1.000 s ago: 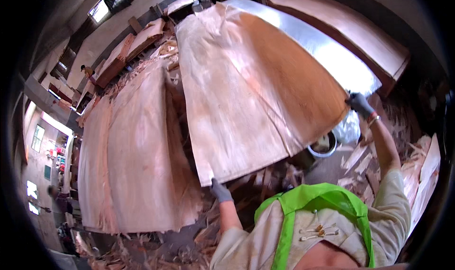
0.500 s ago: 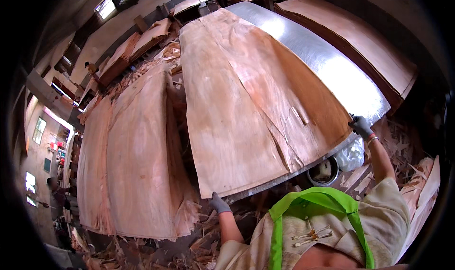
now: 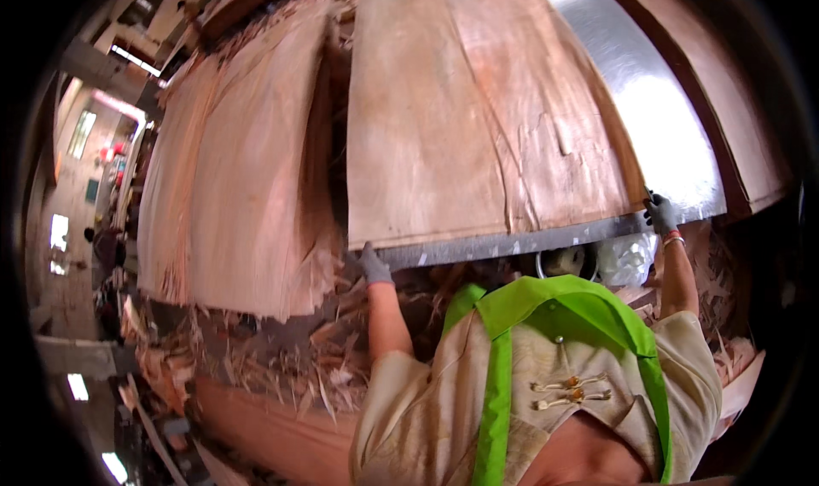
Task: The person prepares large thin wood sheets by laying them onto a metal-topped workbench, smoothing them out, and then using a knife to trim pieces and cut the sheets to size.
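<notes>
At the veneer sheet's (image 3: 426,128) seven o'clock, left hand (image 3: 374,266): corner seemingly pinched.
Four o'clock, right hand (image 3: 661,216): edge grasped, presumably for tautness.

This is a veneer workshop: a broad wood sheet (image 3: 426,119) lies over a shiny metal surface (image 3: 670,132), more sheets are piled (image 3: 252,170) at left, a stack (image 3: 725,94) stands at right, and torn scraps (image 3: 273,362) litter the floor.
</notes>
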The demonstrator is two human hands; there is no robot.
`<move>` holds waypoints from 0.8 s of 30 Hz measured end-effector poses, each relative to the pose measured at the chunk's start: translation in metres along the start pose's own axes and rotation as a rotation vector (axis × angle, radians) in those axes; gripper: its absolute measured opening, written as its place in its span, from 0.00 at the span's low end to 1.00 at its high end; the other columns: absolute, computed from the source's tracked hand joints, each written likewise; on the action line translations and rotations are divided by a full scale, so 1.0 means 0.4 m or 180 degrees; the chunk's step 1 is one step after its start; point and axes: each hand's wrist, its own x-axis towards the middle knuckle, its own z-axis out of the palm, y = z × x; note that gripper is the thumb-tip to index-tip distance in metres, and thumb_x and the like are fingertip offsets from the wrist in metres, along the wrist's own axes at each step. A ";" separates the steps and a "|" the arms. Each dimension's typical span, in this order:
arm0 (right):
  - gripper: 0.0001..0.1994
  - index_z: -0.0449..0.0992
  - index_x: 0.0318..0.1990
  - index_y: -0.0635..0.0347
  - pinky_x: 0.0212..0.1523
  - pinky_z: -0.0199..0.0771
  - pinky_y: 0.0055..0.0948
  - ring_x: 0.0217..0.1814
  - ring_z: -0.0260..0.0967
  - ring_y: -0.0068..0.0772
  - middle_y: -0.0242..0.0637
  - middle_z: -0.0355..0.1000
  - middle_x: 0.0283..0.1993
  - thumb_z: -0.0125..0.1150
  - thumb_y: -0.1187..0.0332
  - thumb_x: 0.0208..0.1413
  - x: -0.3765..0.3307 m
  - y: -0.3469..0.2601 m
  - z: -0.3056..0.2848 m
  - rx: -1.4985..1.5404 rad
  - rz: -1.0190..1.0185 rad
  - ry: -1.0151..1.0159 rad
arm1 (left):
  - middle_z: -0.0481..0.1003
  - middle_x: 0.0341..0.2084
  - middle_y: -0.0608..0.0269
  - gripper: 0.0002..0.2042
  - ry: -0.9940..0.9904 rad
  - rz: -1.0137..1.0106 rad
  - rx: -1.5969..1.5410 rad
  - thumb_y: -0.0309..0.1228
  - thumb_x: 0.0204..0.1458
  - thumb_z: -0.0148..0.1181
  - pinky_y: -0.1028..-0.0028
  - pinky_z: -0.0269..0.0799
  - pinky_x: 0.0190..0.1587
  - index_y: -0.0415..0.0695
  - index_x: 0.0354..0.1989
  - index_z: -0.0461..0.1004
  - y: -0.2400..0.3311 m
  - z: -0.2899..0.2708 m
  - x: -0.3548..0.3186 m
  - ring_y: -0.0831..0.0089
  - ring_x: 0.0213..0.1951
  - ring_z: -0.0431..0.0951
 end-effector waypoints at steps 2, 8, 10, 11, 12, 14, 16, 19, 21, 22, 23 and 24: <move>0.13 0.75 0.40 0.62 0.20 0.68 0.31 0.23 0.72 0.30 0.41 0.73 0.24 0.54 0.61 0.55 0.011 0.014 0.029 -0.0186 0.0174 -0.0051 | 0.71 0.38 0.68 0.17 -0.0057 0.0483 0.0068 0.45 0.49 0.57 0.64 0.62 0.24 0.53 0.45 0.70 0.010 -0.016 -0.010 0.70 0.35 0.70; 0.15 0.75 0.38 0.62 0.30 0.67 0.38 0.28 0.72 0.42 0.46 0.74 0.27 0.54 0.59 0.53 0.078 0.082 0.004 -0.0659 -0.0245 0.0102 | 0.68 0.15 0.66 0.07 -0.0222 -0.0129 0.0409 0.38 0.51 0.54 0.67 0.60 0.13 0.50 0.29 0.73 0.042 -0.044 0.063 0.72 0.13 0.65; 0.14 0.75 0.38 0.62 0.29 0.67 0.38 0.26 0.72 0.41 0.47 0.73 0.26 0.54 0.60 0.53 0.076 0.079 -0.008 -0.0665 -0.0319 0.0016 | 0.72 0.19 0.61 0.06 0.0126 0.0117 0.0881 0.35 0.50 0.54 0.63 0.66 0.18 0.48 0.30 0.74 0.035 -0.015 0.019 0.68 0.18 0.70; 0.13 0.75 0.38 0.62 0.29 0.67 0.38 0.26 0.72 0.41 0.48 0.73 0.26 0.54 0.61 0.53 0.068 0.082 -0.011 -0.0780 -0.0421 -0.0002 | 0.73 0.22 0.59 0.07 0.0142 0.0249 0.1435 0.34 0.49 0.54 0.62 0.67 0.20 0.47 0.34 0.74 0.029 -0.017 -0.005 0.66 0.20 0.71; 0.13 0.75 0.38 0.61 0.29 0.68 0.39 0.25 0.71 0.40 0.49 0.72 0.26 0.54 0.61 0.53 0.047 0.051 0.021 -0.1069 -0.0331 -0.0043 | 0.73 0.24 0.57 0.09 0.0236 0.0417 0.1982 0.34 0.49 0.54 0.61 0.68 0.22 0.46 0.37 0.74 0.036 -0.056 -0.032 0.64 0.22 0.72; 0.16 0.74 0.38 0.61 0.31 0.69 0.41 0.28 0.72 0.47 0.50 0.73 0.27 0.55 0.57 0.52 0.033 0.078 0.012 -0.0937 -0.0534 0.0311 | 0.74 0.28 0.53 0.14 0.0186 0.1001 0.2908 0.32 0.49 0.53 0.58 0.70 0.27 0.44 0.43 0.74 0.094 -0.027 -0.070 0.60 0.27 0.74; 0.17 0.73 0.37 0.61 0.34 0.69 0.43 0.32 0.72 0.52 0.51 0.73 0.29 0.57 0.54 0.50 0.020 0.156 -0.050 -0.1195 -0.0517 0.0788 | 0.70 0.47 0.49 0.18 0.0945 0.2198 0.4567 0.38 0.48 0.57 0.56 0.69 0.45 0.44 0.47 0.72 0.074 0.109 -0.190 0.52 0.46 0.72; 0.18 0.69 0.38 0.60 0.33 0.68 0.43 0.33 0.71 0.55 0.52 0.72 0.30 0.58 0.54 0.49 -0.066 0.061 0.035 -0.1207 -0.0735 0.0887 | 0.51 0.64 0.52 0.28 0.0620 0.3441 0.5311 0.47 0.53 0.49 0.54 0.58 0.56 0.50 0.62 0.60 0.043 0.120 -0.261 0.53 0.58 0.59; 0.20 0.67 0.40 0.60 0.33 0.68 0.46 0.35 0.71 0.56 0.52 0.72 0.31 0.60 0.53 0.49 -0.087 0.021 0.041 -0.1351 -0.0458 0.0901 | 0.41 0.67 0.48 0.31 0.0030 0.3919 0.5319 0.51 0.53 0.45 0.48 0.47 0.61 0.53 0.65 0.54 -0.024 0.193 -0.299 0.50 0.64 0.50; 0.19 0.68 0.38 0.59 0.33 0.68 0.46 0.34 0.71 0.56 0.51 0.72 0.30 0.60 0.52 0.48 -0.101 0.018 0.041 -0.1274 -0.0447 0.1073 | 0.41 0.67 0.46 0.33 -0.0197 0.4007 0.5357 0.54 0.53 0.44 0.47 0.41 0.63 0.54 0.66 0.52 -0.060 0.232 -0.331 0.49 0.66 0.46; 0.19 0.69 0.35 0.57 0.33 0.69 0.46 0.34 0.71 0.55 0.50 0.73 0.29 0.60 0.51 0.48 -0.115 0.017 0.036 -0.1204 -0.0439 0.1248 | 0.41 0.67 0.46 0.33 -0.0343 0.3917 0.5366 0.55 0.53 0.43 0.47 0.39 0.63 0.54 0.66 0.52 -0.088 0.260 -0.349 0.49 0.66 0.45; 0.18 0.69 0.34 0.57 0.33 0.69 0.46 0.33 0.71 0.55 0.50 0.73 0.29 0.60 0.52 0.48 -0.121 0.024 0.024 -0.1302 -0.0416 0.1292 | 0.42 0.67 0.46 0.33 -0.0488 0.3816 0.5356 0.55 0.53 0.43 0.47 0.38 0.63 0.54 0.66 0.52 -0.119 0.283 -0.363 0.49 0.66 0.44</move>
